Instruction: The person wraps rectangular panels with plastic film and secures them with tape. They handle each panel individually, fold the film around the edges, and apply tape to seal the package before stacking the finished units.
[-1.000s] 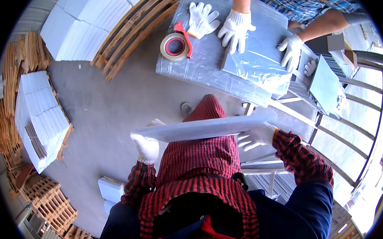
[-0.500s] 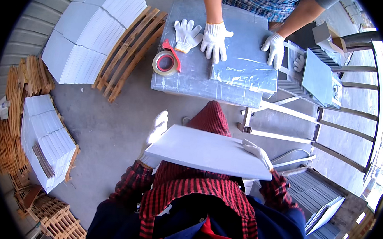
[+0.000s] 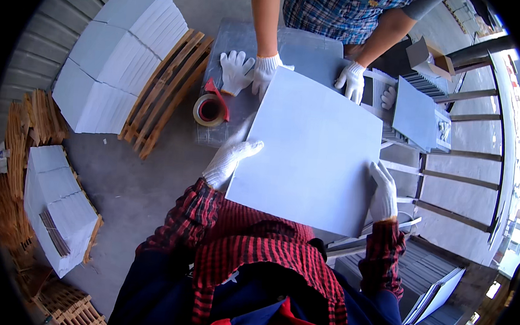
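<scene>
A flat, pale grey square panel (image 3: 311, 154) is held up in front of me, tilted, its broad face toward me. My left hand (image 3: 230, 160), in a white knit glove, grips its left edge with the thumb over the face. My right hand (image 3: 384, 193), gloved alike, is closed on the right edge, fingers partly hidden behind it. Beyond the panel is the work table (image 3: 211, 135), whose middle it hides. A spare white glove (image 3: 235, 73) and a red tape dispenser (image 3: 211, 107) with a roll of clear tape lie at its left.
Across the table a person in a plaid shirt (image 3: 340, 15) rests two gloved hands on it. Stacked white boxes (image 3: 120, 64) on a wooden pallet (image 3: 166, 91) stand far left, with more boxes (image 3: 61, 204) nearer. Grey panels (image 3: 415, 112) and a metal frame (image 3: 458, 180) fill the right.
My hands have raised the panel and tipped it up, so its face now shows fully and covers the plastic-wrapped pack on the table. The other person's left-side hand is now partly hidden behind it.
</scene>
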The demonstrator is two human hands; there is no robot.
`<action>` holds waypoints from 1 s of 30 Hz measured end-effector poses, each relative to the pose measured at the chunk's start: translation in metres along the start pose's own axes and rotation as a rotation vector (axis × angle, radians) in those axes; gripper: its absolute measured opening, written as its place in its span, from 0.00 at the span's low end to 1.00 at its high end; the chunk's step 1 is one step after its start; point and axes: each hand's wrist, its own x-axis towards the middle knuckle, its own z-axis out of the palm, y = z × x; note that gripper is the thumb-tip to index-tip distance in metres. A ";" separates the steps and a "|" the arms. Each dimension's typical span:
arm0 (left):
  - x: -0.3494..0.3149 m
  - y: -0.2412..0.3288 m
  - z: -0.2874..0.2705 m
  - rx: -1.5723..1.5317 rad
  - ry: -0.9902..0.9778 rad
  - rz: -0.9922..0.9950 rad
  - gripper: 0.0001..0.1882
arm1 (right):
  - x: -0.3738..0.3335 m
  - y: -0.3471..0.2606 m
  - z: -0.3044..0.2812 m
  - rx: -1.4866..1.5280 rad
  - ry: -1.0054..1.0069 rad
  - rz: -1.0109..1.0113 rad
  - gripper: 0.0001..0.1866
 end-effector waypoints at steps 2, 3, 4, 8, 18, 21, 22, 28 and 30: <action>0.030 -0.008 -0.004 0.026 -0.030 -0.024 0.35 | 0.042 0.016 0.000 0.060 0.058 0.083 0.19; 0.044 -0.015 -0.005 0.039 -0.042 -0.037 0.34 | 0.061 0.017 -0.001 -0.049 0.030 0.000 0.19; 0.055 -0.023 -0.004 0.067 0.015 -0.060 0.32 | 0.082 0.022 0.002 -0.019 0.038 0.008 0.20; 0.104 -0.044 -0.003 0.059 0.147 -0.017 0.28 | 0.161 0.056 0.012 -0.044 0.139 -0.013 0.23; 0.196 -0.083 -0.019 0.203 0.329 0.075 0.29 | 0.280 0.086 0.029 0.040 0.178 0.065 0.22; 0.220 -0.086 -0.022 0.236 0.350 0.076 0.28 | 0.303 0.100 0.036 0.061 0.223 0.088 0.20; 0.226 -0.087 -0.025 0.258 0.360 0.058 0.29 | 0.309 0.102 0.036 0.045 0.217 0.103 0.20; 0.234 -0.107 -0.026 0.543 0.536 0.097 0.32 | 0.317 0.112 0.031 -0.011 0.244 0.173 0.22; 0.235 -0.100 -0.023 0.976 0.606 0.075 0.30 | 0.318 0.106 0.032 -0.063 0.216 0.110 0.23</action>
